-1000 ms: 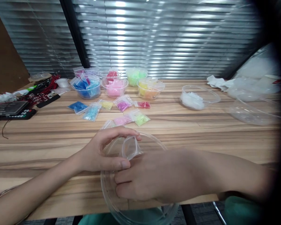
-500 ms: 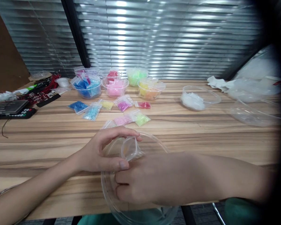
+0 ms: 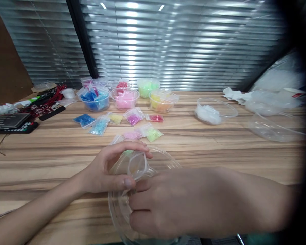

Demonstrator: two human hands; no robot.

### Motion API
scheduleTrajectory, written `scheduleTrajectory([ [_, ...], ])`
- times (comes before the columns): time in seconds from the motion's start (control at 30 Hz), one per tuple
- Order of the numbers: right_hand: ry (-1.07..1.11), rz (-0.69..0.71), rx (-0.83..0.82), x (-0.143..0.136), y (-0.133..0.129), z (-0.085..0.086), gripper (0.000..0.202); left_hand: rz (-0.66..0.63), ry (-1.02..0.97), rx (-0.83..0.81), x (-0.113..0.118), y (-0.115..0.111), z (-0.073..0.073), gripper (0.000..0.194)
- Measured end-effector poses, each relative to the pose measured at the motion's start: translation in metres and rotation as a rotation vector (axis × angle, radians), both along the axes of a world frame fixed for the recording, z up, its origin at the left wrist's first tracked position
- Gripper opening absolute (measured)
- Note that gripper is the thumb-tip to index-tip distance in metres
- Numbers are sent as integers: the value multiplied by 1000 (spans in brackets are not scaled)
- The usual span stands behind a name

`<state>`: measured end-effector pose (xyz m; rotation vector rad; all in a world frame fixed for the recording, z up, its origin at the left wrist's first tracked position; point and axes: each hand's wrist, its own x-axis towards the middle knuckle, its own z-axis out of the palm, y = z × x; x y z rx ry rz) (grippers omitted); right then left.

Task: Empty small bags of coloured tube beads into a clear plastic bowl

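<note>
Worktop (image 3: 219, 149) carries sorted colour bowls and loose packets. Clear bowl (image 3: 168, 161) at near edge looks empty, so early stage. Left hand (image 3: 105, 170) fingers pinch small clear bag (image 3: 137, 165) open above it; right hand (image 3: 165, 204) fingers curled at bag mouth, grip unclear.

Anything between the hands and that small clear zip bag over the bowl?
Nothing visible. The left hand already pinches the small clear plastic zip bag by its open mouth, and the right hand touches it from below, both above the clear round plastic bowl. The small packets of coloured beads lie farther back.
</note>
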<state>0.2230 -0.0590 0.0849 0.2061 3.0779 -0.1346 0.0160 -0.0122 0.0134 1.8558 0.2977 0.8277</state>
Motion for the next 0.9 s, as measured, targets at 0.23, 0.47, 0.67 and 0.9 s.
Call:
scheduleTrajectory([
  [0.23,-42,45,49,10,2,23,23,26,32,-14,-3,1,-2,55],
  [0.47,323,-412,-378,23,8,37,24,38,4,-25,-4,-2,-5,59],
  [0.67,380,-241,-163,17,18,26,29,2,-52,-54,3,-3,-1,58],
  [0.9,257,-207,56,15,16,15,45,-17,-75,-47,2,1,-8,63],
])
